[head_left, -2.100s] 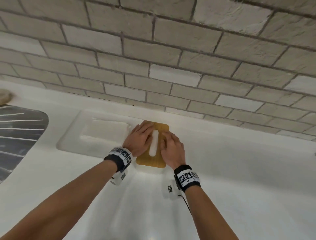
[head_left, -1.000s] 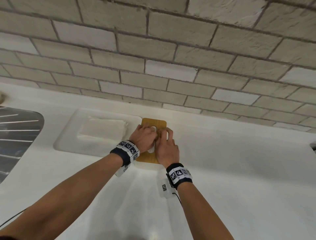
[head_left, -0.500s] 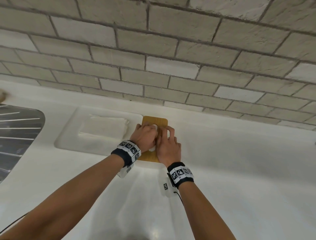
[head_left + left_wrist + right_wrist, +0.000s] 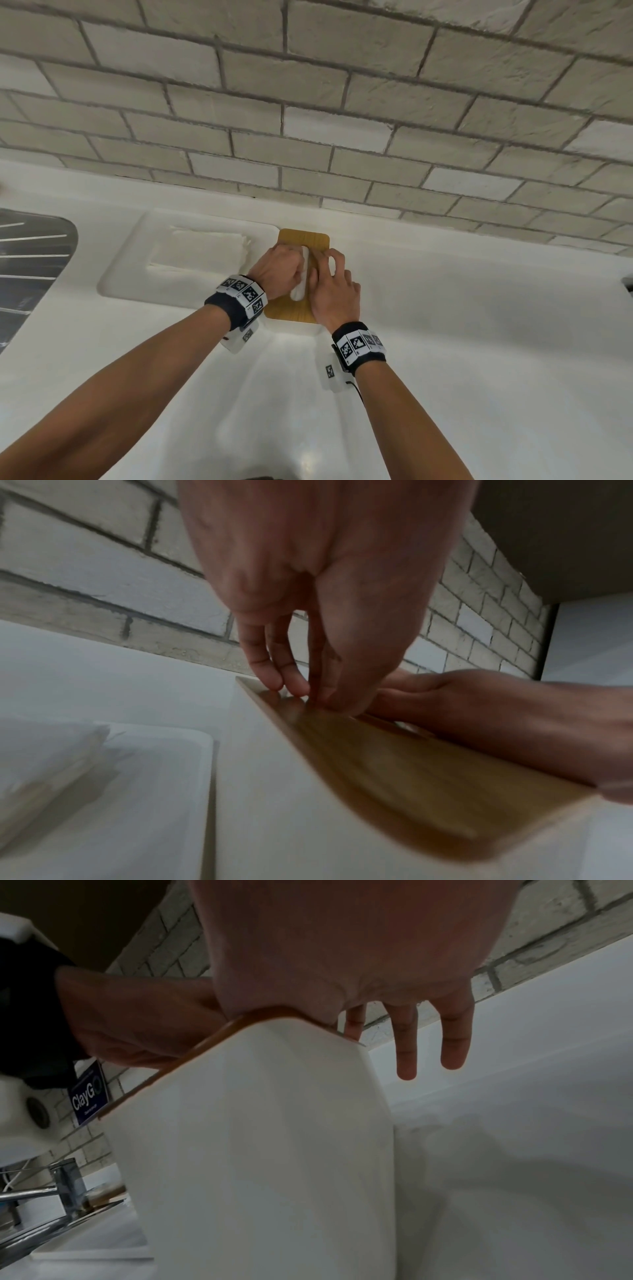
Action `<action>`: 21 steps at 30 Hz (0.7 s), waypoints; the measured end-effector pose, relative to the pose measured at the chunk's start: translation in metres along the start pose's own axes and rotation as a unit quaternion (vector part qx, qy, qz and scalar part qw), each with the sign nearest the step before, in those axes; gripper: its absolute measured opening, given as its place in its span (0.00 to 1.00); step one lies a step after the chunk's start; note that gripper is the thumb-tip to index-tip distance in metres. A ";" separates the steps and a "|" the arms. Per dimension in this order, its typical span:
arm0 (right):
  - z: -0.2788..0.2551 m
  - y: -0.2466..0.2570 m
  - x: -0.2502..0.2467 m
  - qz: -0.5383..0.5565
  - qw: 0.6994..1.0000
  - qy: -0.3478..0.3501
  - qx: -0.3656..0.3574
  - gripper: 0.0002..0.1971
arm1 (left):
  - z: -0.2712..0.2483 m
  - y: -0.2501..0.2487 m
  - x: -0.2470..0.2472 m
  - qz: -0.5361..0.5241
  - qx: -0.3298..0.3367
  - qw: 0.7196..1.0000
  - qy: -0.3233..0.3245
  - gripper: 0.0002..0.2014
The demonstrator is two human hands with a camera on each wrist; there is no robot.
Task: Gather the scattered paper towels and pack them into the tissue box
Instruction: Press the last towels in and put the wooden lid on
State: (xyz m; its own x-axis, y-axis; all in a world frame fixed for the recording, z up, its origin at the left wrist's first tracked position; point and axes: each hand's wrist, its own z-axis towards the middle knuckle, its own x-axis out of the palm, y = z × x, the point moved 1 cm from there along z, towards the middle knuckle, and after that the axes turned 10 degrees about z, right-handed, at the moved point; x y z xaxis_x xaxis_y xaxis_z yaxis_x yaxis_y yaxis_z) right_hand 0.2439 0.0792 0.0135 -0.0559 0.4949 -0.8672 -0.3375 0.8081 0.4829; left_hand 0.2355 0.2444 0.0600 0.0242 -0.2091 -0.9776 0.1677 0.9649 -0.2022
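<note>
The tissue box (image 4: 305, 240) has a white body (image 4: 257, 1137) and a wooden lid (image 4: 394, 772) with an oval slot, and it stands against the brick wall. White paper towel (image 4: 298, 291) shows in the slot between my hands. My left hand (image 4: 294, 265) lies curled over the lid's left half, its fingertips (image 4: 291, 685) bunched at the slot and pinching the paper. On the right half rests my right hand (image 4: 329, 270), with straight fingers (image 4: 407, 1056) hanging past the box's far edge. Its thumb is hidden.
A shallow white tray (image 4: 120, 274) left of the box holds a stack of white paper towels (image 4: 202, 250). A steel sink (image 4: 30, 260) lies at far left, with a faucet (image 4: 51, 1191) and a blue sign (image 4: 87, 1093) beyond. White counter (image 4: 479, 342) spreads to the right.
Both hands lay flat either side of the slot; they have since closed in over it, and the left fingers have curled onto the paper. The box has not moved.
</note>
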 end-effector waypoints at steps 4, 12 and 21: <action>0.000 0.001 0.000 0.001 1.000 -0.004 -0.001 0.25 | -0.001 0.003 -0.004 -0.024 -0.017 1.000 0.004 0.04; 0.001 0.004 0.004 0.020 1.000 -0.002 0.012 0.25 | -0.003 -0.009 -0.006 -0.034 -0.036 0.999 -0.006 0.07; 0.000 0.004 0.002 0.038 0.999 -0.005 0.017 0.24 | -0.013 0.018 -0.004 -0.144 -0.073 0.985 -0.060 0.05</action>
State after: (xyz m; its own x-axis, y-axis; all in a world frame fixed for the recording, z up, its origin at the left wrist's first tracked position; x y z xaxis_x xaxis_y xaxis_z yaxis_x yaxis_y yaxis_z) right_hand 0.2423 0.0835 0.0140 -0.0713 0.5587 -0.8263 -0.3001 0.7780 0.5519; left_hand 0.2251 0.2644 0.0595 0.1134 -0.4858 -0.8667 0.0417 0.8739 -0.4844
